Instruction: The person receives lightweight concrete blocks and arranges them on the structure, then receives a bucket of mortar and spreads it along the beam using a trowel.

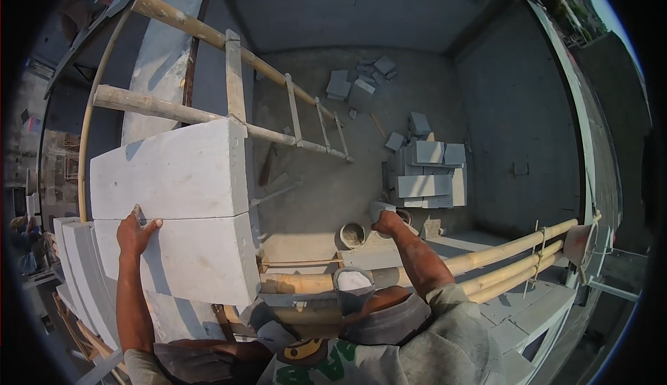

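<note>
My left hand (139, 232) rests on top of two large white blocks lying side by side, with its thumb and a finger spread near the seam. The farther block (167, 169) and the nearer block (174, 260) touch along that seam. Out to the right, my right hand (387, 222) is closed on a small pale block piece (379, 208), held over the floor far below. Between my legs stands a bucket (354, 281) with white material in it.
A bamboo ladder (271, 69) slopes down beyond the blocks. Bamboo poles (514, 253) run along the right. On the floor below are stacked blocks (425, 186), scattered blocks (361, 93) and a round bucket (352, 235). More blocks (80, 260) stand at the left.
</note>
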`<action>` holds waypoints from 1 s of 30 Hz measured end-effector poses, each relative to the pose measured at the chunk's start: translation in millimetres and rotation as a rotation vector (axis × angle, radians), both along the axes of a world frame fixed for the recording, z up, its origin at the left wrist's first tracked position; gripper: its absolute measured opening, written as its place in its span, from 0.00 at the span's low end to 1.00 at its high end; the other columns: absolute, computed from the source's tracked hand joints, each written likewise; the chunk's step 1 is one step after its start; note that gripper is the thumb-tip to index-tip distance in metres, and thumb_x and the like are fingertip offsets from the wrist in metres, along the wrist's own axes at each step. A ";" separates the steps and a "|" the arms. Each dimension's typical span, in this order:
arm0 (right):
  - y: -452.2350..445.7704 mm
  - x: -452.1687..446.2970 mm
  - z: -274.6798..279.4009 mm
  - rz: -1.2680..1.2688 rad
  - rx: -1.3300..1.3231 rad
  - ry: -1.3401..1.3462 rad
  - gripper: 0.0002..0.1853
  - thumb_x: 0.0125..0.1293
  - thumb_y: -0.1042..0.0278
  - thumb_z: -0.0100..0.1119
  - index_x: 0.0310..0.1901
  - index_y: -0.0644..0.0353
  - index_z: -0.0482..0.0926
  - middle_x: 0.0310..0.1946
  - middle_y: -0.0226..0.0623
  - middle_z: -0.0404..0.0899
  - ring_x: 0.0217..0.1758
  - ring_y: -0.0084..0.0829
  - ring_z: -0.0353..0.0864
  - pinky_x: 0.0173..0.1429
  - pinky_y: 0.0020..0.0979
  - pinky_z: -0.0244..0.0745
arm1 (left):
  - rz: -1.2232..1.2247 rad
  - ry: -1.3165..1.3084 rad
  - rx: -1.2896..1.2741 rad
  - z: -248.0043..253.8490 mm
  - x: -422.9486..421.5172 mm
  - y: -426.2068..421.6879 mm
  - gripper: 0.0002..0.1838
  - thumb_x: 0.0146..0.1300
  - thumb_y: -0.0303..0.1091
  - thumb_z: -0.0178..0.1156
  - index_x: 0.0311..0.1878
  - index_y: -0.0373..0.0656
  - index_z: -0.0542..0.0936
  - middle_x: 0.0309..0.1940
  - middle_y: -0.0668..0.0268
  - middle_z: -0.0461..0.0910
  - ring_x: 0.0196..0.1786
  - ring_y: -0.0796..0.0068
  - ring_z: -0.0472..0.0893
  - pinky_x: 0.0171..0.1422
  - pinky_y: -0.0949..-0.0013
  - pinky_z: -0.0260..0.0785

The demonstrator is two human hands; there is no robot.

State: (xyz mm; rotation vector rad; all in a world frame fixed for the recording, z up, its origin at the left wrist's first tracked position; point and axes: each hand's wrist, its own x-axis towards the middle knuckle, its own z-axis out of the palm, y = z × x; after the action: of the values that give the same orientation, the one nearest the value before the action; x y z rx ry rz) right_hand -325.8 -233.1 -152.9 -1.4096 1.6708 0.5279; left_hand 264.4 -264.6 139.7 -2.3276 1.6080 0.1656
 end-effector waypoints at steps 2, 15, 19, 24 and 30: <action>1.1 -1.9 2.7 -0.018 -0.009 0.003 0.30 0.45 0.50 0.66 0.43 0.69 0.81 0.44 0.58 0.79 0.50 0.49 0.80 0.56 0.39 0.75 | 0.005 -0.016 0.015 -0.9 -0.9 -3.7 0.48 0.43 0.58 0.71 0.59 0.28 0.72 0.39 0.45 0.82 0.41 0.54 0.83 0.47 0.61 0.75; 0.8 3.0 8.6 -0.031 -0.036 -0.007 0.31 0.44 0.51 0.66 0.45 0.69 0.79 0.46 0.58 0.79 0.51 0.49 0.79 0.56 0.39 0.75 | 0.006 -0.053 0.009 -1.7 3.3 0.3 0.47 0.44 0.60 0.69 0.59 0.30 0.72 0.40 0.46 0.82 0.42 0.54 0.83 0.47 0.61 0.75; -0.4 2.7 5.9 -0.009 -0.028 0.013 0.27 0.46 0.53 0.65 0.46 0.64 0.80 0.47 0.54 0.79 0.53 0.47 0.79 0.58 0.40 0.74 | -0.013 -0.083 0.018 -3.9 5.4 -0.5 0.48 0.43 0.62 0.68 0.59 0.31 0.72 0.39 0.45 0.82 0.41 0.55 0.84 0.45 0.61 0.75; 0.6 3.9 6.3 0.000 -0.076 -0.004 0.27 0.46 0.53 0.65 0.45 0.65 0.81 0.46 0.54 0.80 0.52 0.47 0.79 0.57 0.40 0.74 | -0.014 -0.080 0.020 -2.3 4.9 -1.1 0.49 0.43 0.64 0.67 0.59 0.32 0.73 0.38 0.47 0.82 0.40 0.55 0.83 0.43 0.60 0.75; -2.1 2.8 6.6 0.019 -0.036 0.003 0.32 0.45 0.52 0.65 0.48 0.68 0.77 0.46 0.58 0.79 0.51 0.50 0.80 0.56 0.39 0.75 | -0.002 -0.118 0.060 1.3 1.7 -4.2 0.49 0.42 0.66 0.67 0.60 0.35 0.74 0.35 0.50 0.82 0.37 0.56 0.83 0.41 0.61 0.75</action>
State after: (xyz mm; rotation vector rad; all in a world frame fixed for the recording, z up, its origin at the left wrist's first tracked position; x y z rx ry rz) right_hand -322.9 -235.2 -146.3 -1.4526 1.6781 0.5134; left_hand 266.1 -268.8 141.0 -2.2467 1.5271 0.0734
